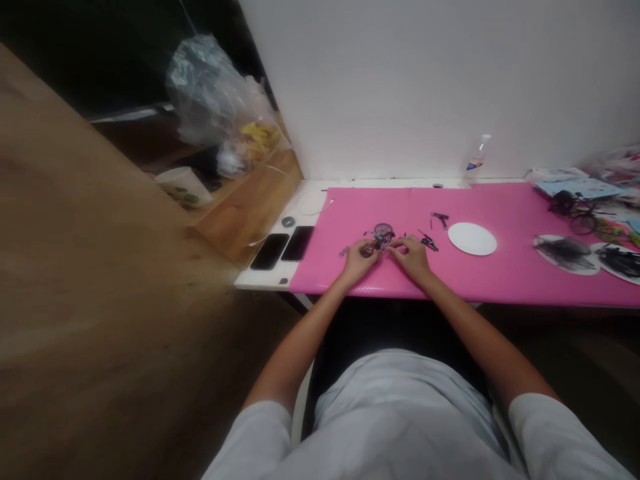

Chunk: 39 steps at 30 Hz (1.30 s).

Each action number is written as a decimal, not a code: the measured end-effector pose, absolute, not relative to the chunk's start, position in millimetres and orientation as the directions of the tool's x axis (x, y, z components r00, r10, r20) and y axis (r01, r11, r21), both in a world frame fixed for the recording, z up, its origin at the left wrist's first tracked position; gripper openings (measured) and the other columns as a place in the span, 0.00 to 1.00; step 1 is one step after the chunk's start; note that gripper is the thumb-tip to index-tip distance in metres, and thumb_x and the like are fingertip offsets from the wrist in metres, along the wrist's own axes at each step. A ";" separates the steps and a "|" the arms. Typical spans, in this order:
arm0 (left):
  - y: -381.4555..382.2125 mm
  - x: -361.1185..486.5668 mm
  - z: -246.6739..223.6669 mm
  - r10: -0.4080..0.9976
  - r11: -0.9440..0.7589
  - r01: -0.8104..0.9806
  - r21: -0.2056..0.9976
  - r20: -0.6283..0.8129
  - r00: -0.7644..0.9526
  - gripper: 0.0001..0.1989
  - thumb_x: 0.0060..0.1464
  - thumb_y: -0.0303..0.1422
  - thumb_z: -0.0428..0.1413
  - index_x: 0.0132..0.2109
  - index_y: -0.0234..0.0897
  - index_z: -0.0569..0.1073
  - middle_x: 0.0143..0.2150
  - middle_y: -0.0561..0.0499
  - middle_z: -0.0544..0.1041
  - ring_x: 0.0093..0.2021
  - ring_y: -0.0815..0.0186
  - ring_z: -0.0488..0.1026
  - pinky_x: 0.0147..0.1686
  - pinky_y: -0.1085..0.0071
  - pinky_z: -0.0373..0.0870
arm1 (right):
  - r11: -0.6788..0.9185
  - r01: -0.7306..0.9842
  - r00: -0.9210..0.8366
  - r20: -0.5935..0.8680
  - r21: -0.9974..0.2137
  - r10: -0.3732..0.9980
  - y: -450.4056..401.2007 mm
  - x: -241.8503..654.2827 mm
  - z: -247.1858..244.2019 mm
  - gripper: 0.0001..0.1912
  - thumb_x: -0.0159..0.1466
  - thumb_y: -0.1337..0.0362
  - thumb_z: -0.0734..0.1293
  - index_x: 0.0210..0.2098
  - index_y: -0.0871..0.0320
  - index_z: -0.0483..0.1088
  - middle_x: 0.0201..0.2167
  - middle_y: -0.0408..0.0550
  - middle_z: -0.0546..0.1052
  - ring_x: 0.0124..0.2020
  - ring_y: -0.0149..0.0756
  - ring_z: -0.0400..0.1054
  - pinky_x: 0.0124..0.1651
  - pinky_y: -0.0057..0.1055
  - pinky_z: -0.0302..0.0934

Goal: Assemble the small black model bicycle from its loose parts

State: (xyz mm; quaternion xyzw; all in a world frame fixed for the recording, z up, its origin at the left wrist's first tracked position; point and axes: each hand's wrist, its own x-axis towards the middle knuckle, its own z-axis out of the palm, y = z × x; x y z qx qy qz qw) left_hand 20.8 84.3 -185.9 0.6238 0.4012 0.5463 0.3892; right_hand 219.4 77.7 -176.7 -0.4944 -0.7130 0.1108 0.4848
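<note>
A small dark model bicycle [383, 231] with spoked wheels is at the middle of the pink sheet [350, 207]. My left hand [359, 260] is closed on its near left part. My right hand [411, 257] is at the bicycle's right side, its fingers pinched on something too small to make out. Just beyond my right hand lie small black parts [429, 241], and another black piece [441, 219] sits farther back. A white plate [473, 239] stands to the right of these parts.
Two dark phones [270, 252] [298, 243] lie at the table's left end. A clear bottle [479, 155] stands by the wall. At the right are plates with black parts [567, 254] [620, 261] and another model bicycle [583, 217]. Plastic bags [210, 93] are at the upper left.
</note>
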 end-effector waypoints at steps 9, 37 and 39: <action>85.4 20.8 -187.8 0.927 -0.370 0.041 0.928 0.366 0.076 0.14 0.52 0.37 0.70 0.42 0.33 0.82 0.39 0.43 0.81 0.36 0.64 0.74 0.38 0.69 0.71 | 0.517 0.597 -0.057 0.610 -0.614 0.791 78.5 220.7 -179.1 0.08 0.69 0.58 0.73 0.36 0.54 0.80 0.37 0.50 0.82 0.43 0.46 0.73 0.49 0.42 0.68; 85.0 21.5 -188.1 0.898 -0.440 0.139 0.887 0.434 0.071 0.12 0.55 0.36 0.68 0.44 0.33 0.83 0.40 0.43 0.81 0.37 0.65 0.76 0.35 0.71 0.72 | 0.506 0.619 -0.029 0.626 -0.601 0.779 79.9 219.9 -180.4 0.14 0.70 0.51 0.70 0.35 0.53 0.81 0.35 0.50 0.83 0.40 0.48 0.74 0.46 0.45 0.68; 84.7 21.2 -188.0 0.896 -0.443 0.146 0.884 0.437 0.076 0.12 0.55 0.36 0.68 0.44 0.33 0.83 0.40 0.43 0.81 0.37 0.64 0.75 0.34 0.71 0.72 | 0.522 0.606 -0.039 0.633 -0.600 0.773 79.2 219.8 -179.5 0.14 0.70 0.51 0.71 0.35 0.53 0.80 0.34 0.49 0.83 0.40 0.47 0.74 0.46 0.45 0.68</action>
